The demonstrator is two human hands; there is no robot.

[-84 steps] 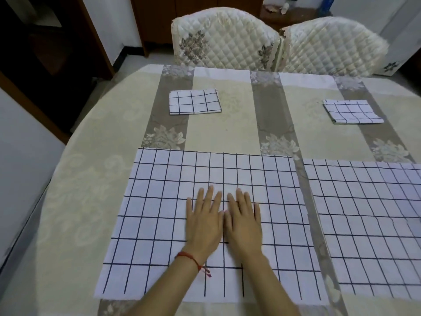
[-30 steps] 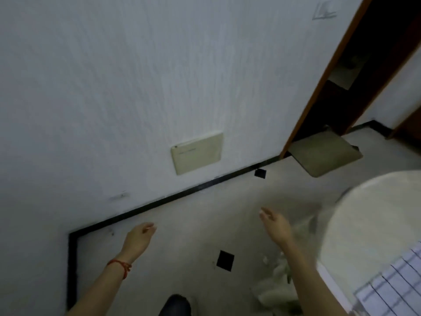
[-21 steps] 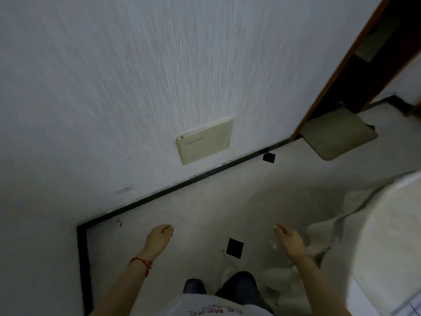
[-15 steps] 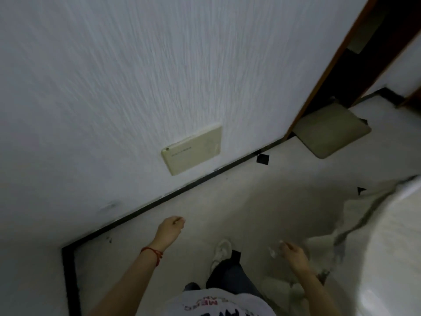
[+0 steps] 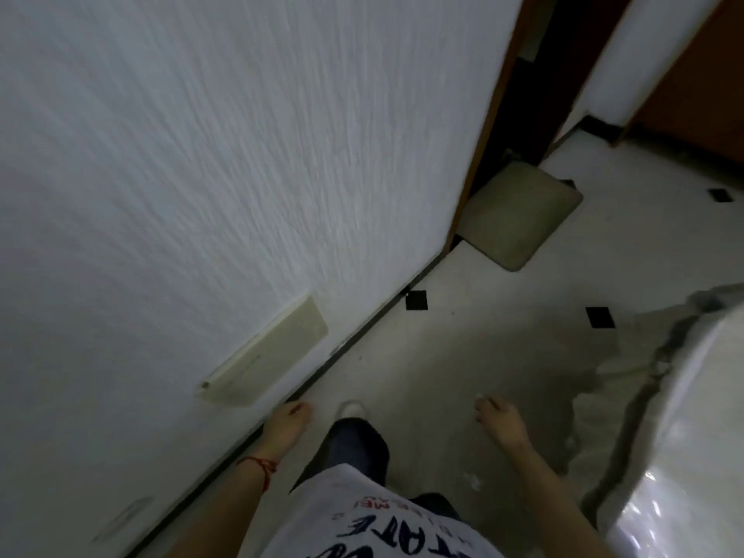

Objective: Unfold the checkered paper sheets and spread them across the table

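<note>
Your left hand (image 5: 288, 426) and right hand (image 5: 501, 422) hang loosely curled, holding nothing, beside the table (image 5: 684, 416); no sheets show, so expect light, floppy, tearable paper and pinch corners gently.

- White textured wall (image 5: 201, 175) with a beige cover plate (image 5: 265, 356) low down
- Pale tiled floor (image 5: 463, 356) with little black diamond insets, black baseboard (image 5: 354, 336)
- Greenish mat (image 5: 519, 213) sits at a dark, wood-framed doorway (image 5: 531, 94)
- Table edge (image 5: 692, 436) under a draped cloth on the right
</note>
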